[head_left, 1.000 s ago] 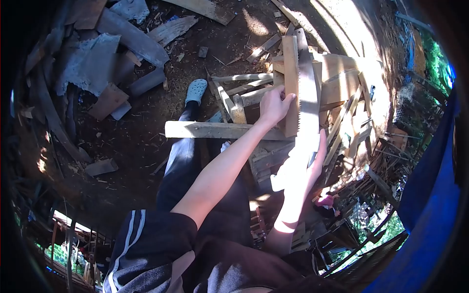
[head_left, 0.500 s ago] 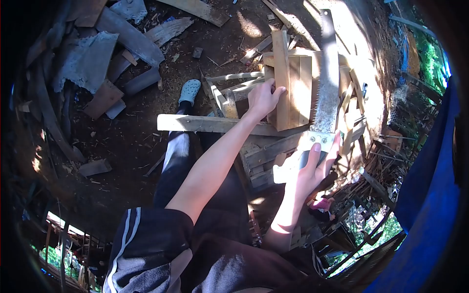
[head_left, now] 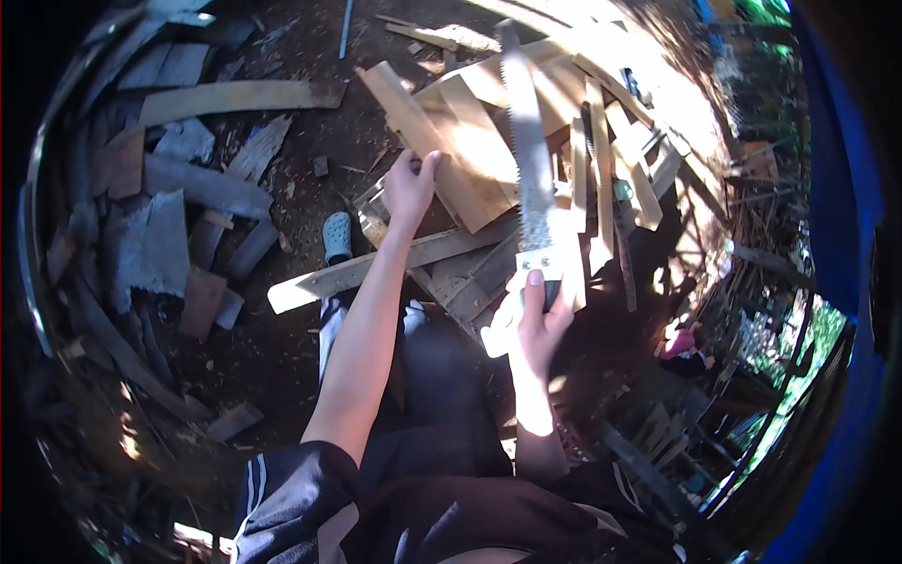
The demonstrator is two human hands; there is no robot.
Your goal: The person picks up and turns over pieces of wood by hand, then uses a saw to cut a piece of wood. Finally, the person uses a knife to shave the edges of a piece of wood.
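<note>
The left hand (head_left: 410, 186) grips a wooden board (head_left: 442, 150) at its 7 o'clock edge, while the right hand (head_left: 536, 324) has its fingers closed around a handsaw (head_left: 529, 169).

The dirt ground (head_left: 301, 348) is littered with wood scraps. Grey flat boards (head_left: 202, 186) lie scattered to the left, with a long pale board (head_left: 240, 97) further up. A heap of light planks (head_left: 564, 103) fills the upper right in sunlight. A long plank (head_left: 376, 263) lies slantwise across the middle, beside a grey clog (head_left: 335, 236) planted on the dirt.
</note>
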